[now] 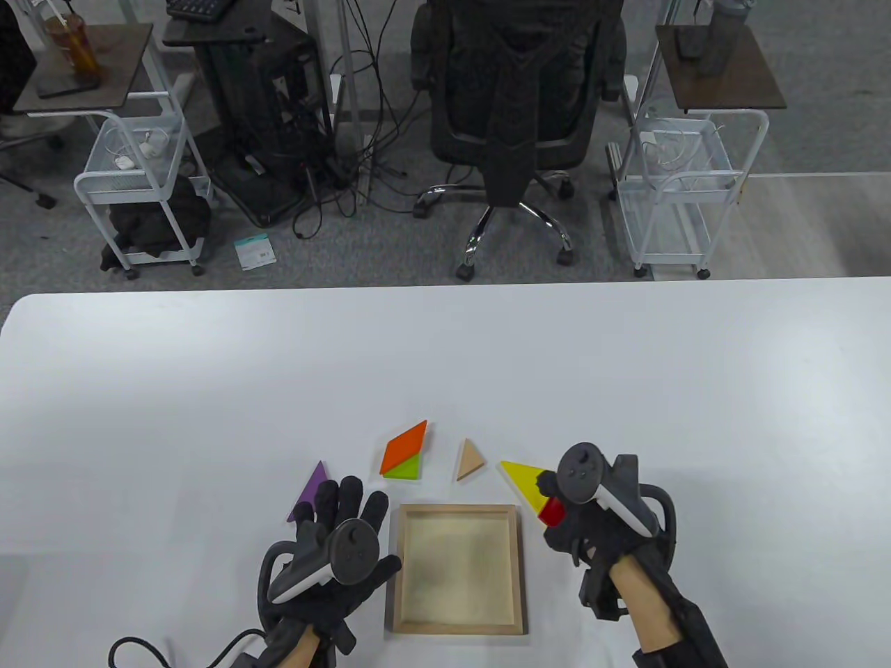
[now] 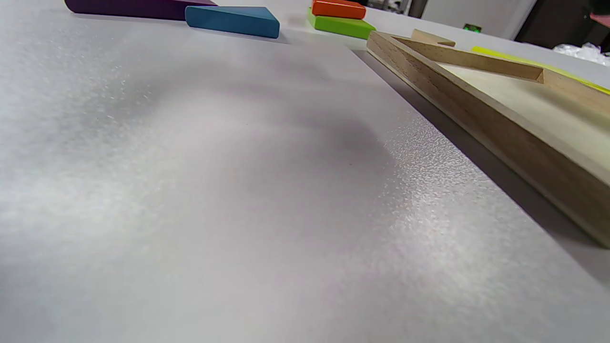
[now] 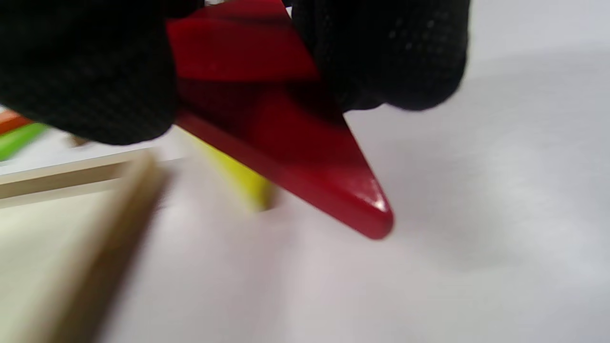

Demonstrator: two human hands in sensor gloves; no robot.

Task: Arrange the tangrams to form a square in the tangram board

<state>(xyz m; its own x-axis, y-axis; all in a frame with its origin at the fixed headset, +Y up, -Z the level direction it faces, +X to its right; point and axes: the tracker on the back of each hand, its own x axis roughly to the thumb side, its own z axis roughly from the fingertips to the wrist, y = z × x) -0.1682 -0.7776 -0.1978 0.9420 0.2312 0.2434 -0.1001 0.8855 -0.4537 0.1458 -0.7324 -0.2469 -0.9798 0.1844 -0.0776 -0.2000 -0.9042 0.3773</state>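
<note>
The empty wooden tangram board [image 1: 459, 512] lies between my hands. Above it are a purple triangle [image 1: 311, 489], an orange parallelogram [image 1: 405, 447] touching a green triangle [image 1: 406, 472], a tan triangle [image 1: 470, 460] and a yellow triangle [image 1: 523, 481]. My right hand [image 1: 555, 502] pinches a red triangle [image 1: 553, 513], tilted with one tip down beside the yellow triangle [image 3: 244, 185]; the right wrist view shows the red triangle [image 3: 305, 166] between gloved fingers [image 3: 381, 52]. My left hand [image 1: 340, 502] lies flat, fingers straight, left of the board. A blue piece [image 2: 233, 21] shows only in the left wrist view.
The white table [image 1: 626, 390] stretches wide beyond the pieces. The board's wall [image 2: 476, 112] runs along the right of the left wrist view, with purple [image 2: 138, 7], orange [image 2: 338, 8] and green [image 2: 340, 25] pieces beyond. Behind the table stand an office chair [image 1: 515, 104] and carts.
</note>
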